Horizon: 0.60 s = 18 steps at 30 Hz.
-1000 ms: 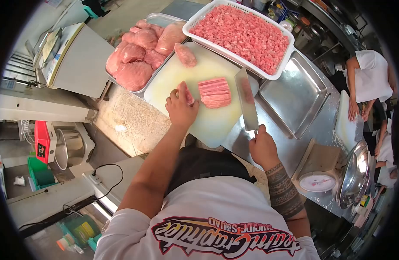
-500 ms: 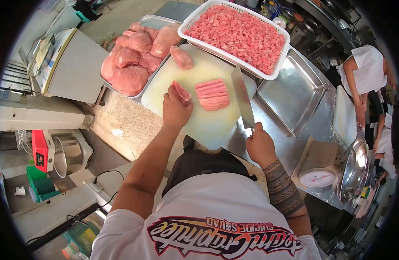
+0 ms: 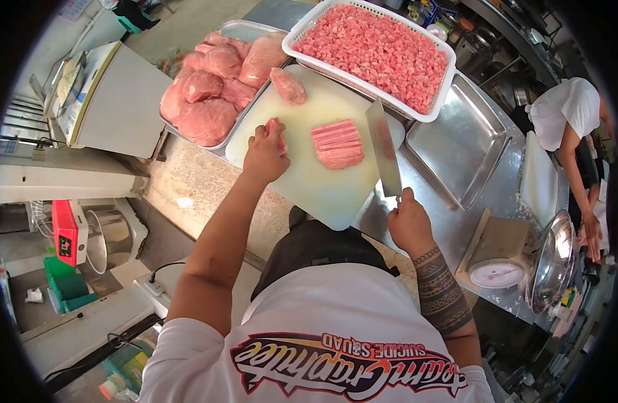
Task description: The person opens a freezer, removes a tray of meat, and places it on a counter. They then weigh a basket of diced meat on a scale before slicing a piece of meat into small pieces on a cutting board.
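My left hand [image 3: 266,153] is closed around a small piece of raw meat [image 3: 279,127] at the left side of the white cutting board [image 3: 329,198]; its fingers cover much of the piece. My right hand [image 3: 410,221] grips the handle of a cleaver [image 3: 385,151], whose broad blade lies along the board's right side. Between both hands sits a block of meat cut into strips [image 3: 337,144], apart from the blade. Farther back on the board rests another uncut chunk of meat [image 3: 289,87].
Big raw meat pieces [image 3: 201,121] fill a metal tray at back left. A white basket [image 3: 356,79] of diced meat stands behind the board. To the right are a shallow steel tray [image 3: 450,141], a dial scale [image 3: 497,272] and a metal bowl [image 3: 550,262]. A co-worker [image 3: 567,111] stands far right.
My left hand has moved left across the board with the meat piece, its fingers now farther over it. The cleaver stays beside the strips. The co-worker's arms at right have shifted.
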Motion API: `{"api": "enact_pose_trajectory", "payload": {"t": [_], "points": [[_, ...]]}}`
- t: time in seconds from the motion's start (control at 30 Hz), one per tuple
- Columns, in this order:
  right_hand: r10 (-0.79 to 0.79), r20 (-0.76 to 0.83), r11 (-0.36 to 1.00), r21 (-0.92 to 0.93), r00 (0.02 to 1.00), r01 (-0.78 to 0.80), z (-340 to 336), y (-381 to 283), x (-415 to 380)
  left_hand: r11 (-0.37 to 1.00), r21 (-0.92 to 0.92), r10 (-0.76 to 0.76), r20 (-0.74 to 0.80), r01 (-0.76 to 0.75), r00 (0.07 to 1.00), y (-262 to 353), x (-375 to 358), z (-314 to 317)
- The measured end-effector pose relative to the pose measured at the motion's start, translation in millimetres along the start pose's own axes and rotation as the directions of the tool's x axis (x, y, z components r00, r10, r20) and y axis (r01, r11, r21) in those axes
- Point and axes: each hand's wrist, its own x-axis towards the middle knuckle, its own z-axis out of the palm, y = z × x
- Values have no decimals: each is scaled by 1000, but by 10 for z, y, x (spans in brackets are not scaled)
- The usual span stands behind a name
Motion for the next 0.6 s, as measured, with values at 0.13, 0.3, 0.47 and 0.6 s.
{"api": "enact_pose_trajectory", "payload": {"t": [0.13, 0.3, 0.47, 0.6], "points": [[6, 11, 1000, 3, 1000, -6, -5, 26, -18, 986, -76, 152, 57, -148, 987, -200, -52, -89], [-18, -3, 1000, 9, 1000, 18, 6, 58, -22, 990, -97, 113, 76, -105, 991, -64, -174, -159], [-7, 19, 1000, 1, 1000, 7, -2, 48, -24, 994, -63, 86, -11, -87, 996, 36, -279, -78], [1, 21, 1000, -30, 1000, 0, -8, 20, -22, 941, -335, -27, -226, -52, 974, -123, -241, 316]]}}
